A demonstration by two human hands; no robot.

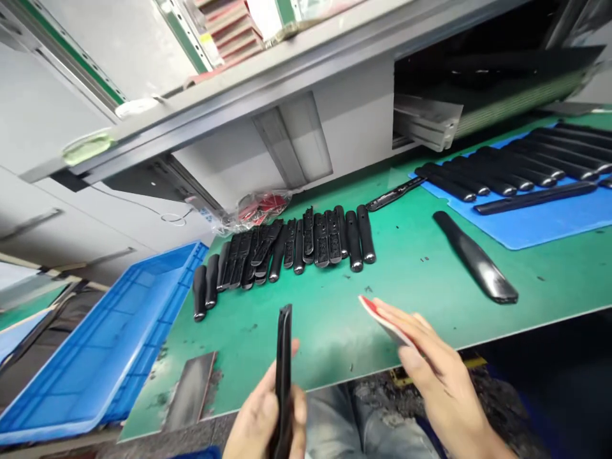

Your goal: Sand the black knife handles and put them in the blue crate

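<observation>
My left hand (268,408) is closed around a long black plastic handle piece (284,357), which stands almost upright with its narrow edge towards me. My right hand (437,370) grips a thin flat pad (382,317) with a red face and a pale edge, fingers along one side and thumb on the other. The pad and the handle piece are apart. Beyond my hands, several similar black handle pieces (354,239) lie in a row on the green table (325,319). A single black piece (473,258) lies on the right, apart from the others.
More black pieces (507,169) lie on a blue mat (530,226) at the right. A grey flat pad (191,389) with dark dust around it is at the front left. A blue crate (115,338) stands left of the table. A plastic bag with red contents (262,207) lies behind the row.
</observation>
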